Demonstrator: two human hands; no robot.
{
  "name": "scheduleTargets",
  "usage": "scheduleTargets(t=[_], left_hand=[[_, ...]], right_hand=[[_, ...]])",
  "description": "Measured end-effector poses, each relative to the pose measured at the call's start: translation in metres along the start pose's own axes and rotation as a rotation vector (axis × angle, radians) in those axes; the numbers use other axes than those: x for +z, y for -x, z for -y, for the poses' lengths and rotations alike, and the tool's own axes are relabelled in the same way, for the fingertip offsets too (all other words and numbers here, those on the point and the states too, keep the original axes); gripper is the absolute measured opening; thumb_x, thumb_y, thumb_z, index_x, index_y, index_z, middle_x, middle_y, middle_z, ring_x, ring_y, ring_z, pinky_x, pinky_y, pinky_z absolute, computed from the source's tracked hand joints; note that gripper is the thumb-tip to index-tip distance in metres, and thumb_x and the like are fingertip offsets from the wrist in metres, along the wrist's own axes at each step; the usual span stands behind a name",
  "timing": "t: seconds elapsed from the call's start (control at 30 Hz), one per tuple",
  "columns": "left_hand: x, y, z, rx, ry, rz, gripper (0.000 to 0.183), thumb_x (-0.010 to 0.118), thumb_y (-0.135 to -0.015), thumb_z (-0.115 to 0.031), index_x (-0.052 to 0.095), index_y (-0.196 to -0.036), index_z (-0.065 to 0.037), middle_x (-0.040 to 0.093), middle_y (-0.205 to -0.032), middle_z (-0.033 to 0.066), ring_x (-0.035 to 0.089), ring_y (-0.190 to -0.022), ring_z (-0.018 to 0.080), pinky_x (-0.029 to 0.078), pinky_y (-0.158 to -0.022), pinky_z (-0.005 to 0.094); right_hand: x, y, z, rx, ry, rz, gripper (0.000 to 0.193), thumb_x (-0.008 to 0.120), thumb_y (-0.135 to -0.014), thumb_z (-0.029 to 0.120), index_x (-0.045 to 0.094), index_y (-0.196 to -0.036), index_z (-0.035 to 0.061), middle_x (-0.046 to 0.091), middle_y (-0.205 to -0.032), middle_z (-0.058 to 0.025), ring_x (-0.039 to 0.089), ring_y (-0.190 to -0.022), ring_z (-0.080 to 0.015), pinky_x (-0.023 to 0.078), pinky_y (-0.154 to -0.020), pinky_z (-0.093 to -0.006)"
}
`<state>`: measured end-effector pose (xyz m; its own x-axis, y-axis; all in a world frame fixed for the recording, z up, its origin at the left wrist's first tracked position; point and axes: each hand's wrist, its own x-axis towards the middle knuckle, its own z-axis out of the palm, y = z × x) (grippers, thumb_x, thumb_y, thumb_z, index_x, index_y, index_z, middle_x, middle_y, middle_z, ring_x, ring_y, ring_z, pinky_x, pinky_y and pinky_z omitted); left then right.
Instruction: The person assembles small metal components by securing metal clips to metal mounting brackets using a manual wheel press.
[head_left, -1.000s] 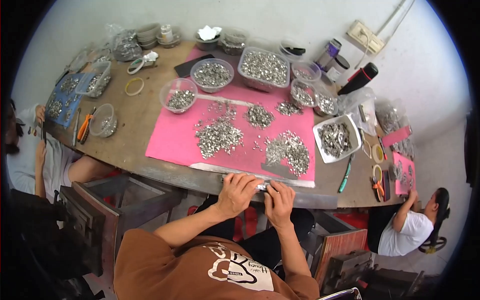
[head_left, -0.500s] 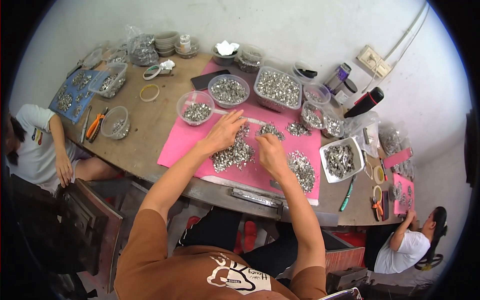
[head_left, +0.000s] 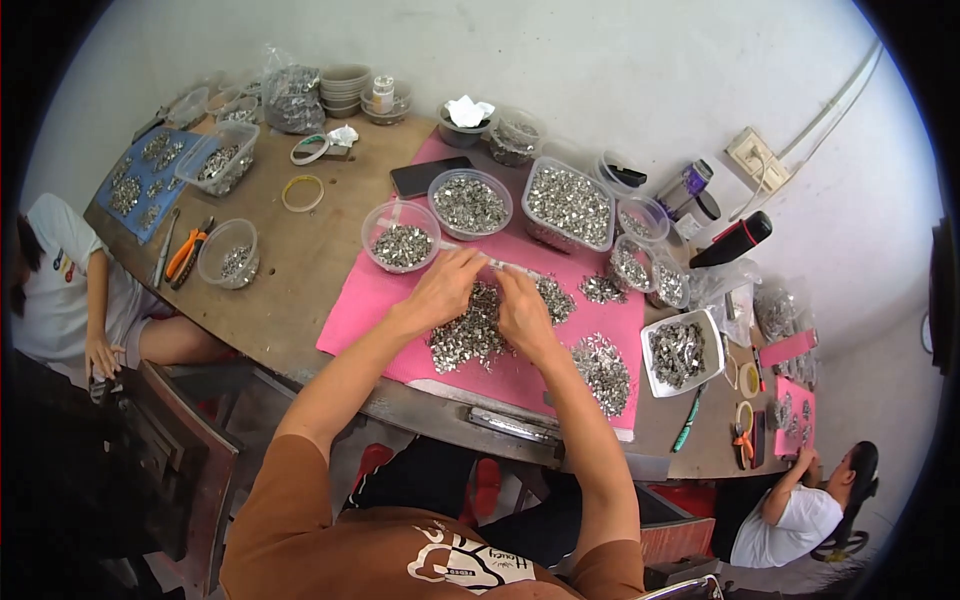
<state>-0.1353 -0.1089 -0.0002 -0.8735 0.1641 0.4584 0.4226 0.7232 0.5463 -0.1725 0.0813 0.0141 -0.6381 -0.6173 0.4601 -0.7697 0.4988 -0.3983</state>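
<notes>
A large pile of small shiny metal pieces (head_left: 462,338) lies on the pink mat (head_left: 360,315) in front of me. My left hand (head_left: 446,290) is at the pile's far left edge, fingers bent and pressed together. Close beside it, my right hand (head_left: 522,308) points its closed fingers toward the left hand's fingertips. Whatever the fingers pinch is too small or hidden to make out. Smaller heaps lie to the right: one heap (head_left: 553,300) beside the right hand, another heap (head_left: 602,289) farther off, and a larger heap (head_left: 600,378) nearer me.
Beyond my hands stand a round tub (head_left: 402,245), another round tub (head_left: 470,204) and a square tub (head_left: 569,203), all holding metal pieces. A white dish (head_left: 683,352) is at right. A black phone (head_left: 431,177) lies behind. One person (head_left: 70,290) sits left, another (head_left: 790,520) right.
My right hand has moved left and its fingers now come near my left hand's. The left hand's fingers have drawn in. The whole view has shifted slightly.
</notes>
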Motion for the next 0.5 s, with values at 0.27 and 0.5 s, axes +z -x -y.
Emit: scheduleTargets(t=[0.27,0.5], left_hand=[[-0.009,0.017,-0.018,-0.188,0.359,0.108,0.049,0.054,-0.090,0.005,0.053,-0.139,0.007,0.050,-0.145,0.0313,0.045,-0.139,0.0468,0.038,-0.116,0.0509],[0.010,0.021,0.016,0.052,-0.006,-0.021,0.052,0.058,-0.086,0.007,0.054,-0.138,0.005,0.060,-0.132,0.0264,0.054,-0.126,0.0435,0.044,-0.107,0.0497]], right_hand=[[-0.003,-0.006,0.006,0.129,-0.166,0.266,0.048,0.049,-0.079,-0.010,0.059,-0.126,-0.0112,0.056,-0.135,-0.0322,0.056,-0.124,-0.0451,0.046,-0.109,-0.0474],[0.020,-0.010,-0.001,0.010,-0.002,0.119,0.043,0.053,-0.082,-0.010,0.061,-0.124,-0.0095,0.062,-0.126,-0.0288,0.058,-0.120,-0.0454,0.046,-0.106,-0.0488]])
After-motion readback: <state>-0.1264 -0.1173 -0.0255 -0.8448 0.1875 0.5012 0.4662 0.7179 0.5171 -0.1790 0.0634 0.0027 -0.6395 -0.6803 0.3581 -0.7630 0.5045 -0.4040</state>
